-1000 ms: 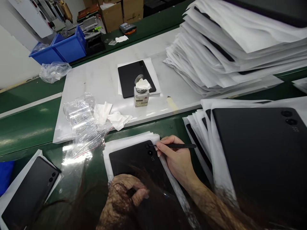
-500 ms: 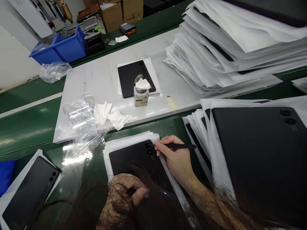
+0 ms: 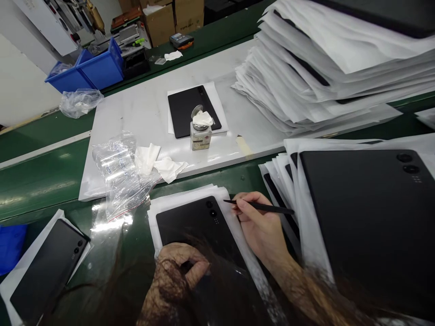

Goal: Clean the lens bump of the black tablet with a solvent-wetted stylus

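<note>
A black tablet lies face down on white sheets, its round camera lenses near the top edge. My right hand pinches slim black tweezers above the tablet's right edge, their fine tip off the lenses. My left hand rests curled on the tablet's lower left part, fingers closed, with nothing visible in them. Strands of hair hang before the camera and partly hide the tablet and both hands.
Sheet-wrapped tablets are stacked at right, beside a taller pile. On the white board lie a lidded jar, a tablet, wipes and a plastic bag. Green belt surface, another tablet and blue bins surround them.
My right hand and the tweezers have moved right, taking the tip from beside the lenses toward the tablet's right edge. My left hand has barely moved, and the whole view has shifted slightly.
</note>
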Demonstrator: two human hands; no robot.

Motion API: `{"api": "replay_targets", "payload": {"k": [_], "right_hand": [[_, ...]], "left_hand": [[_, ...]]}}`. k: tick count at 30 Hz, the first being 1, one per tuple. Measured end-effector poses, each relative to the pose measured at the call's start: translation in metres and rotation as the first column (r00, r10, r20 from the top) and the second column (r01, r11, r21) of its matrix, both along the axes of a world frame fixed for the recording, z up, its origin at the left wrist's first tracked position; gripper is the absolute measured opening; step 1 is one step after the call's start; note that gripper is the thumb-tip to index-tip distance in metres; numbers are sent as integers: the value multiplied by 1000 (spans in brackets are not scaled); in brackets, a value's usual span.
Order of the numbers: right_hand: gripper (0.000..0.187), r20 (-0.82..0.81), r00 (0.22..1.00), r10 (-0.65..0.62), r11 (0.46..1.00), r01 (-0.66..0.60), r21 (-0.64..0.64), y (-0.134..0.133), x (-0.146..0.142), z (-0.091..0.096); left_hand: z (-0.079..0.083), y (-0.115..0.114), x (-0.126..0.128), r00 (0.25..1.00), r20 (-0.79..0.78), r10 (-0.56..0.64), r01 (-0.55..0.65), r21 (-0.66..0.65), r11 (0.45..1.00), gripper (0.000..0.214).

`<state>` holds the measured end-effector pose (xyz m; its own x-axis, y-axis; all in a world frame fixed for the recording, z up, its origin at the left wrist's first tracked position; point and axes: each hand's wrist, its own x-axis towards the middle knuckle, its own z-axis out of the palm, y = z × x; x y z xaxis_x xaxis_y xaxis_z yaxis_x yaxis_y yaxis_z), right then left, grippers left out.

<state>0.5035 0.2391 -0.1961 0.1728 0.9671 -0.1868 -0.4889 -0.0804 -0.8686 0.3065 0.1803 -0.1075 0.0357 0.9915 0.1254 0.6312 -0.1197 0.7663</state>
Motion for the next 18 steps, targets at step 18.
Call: {"api": "replay_targets", "payload": {"k": [18], "right_hand": [[22,432,846,312,849,-453,273,-44,18,33]], "left_hand": [[-1,-5,-1,991,136,-4,9,-37,999,8]]}}
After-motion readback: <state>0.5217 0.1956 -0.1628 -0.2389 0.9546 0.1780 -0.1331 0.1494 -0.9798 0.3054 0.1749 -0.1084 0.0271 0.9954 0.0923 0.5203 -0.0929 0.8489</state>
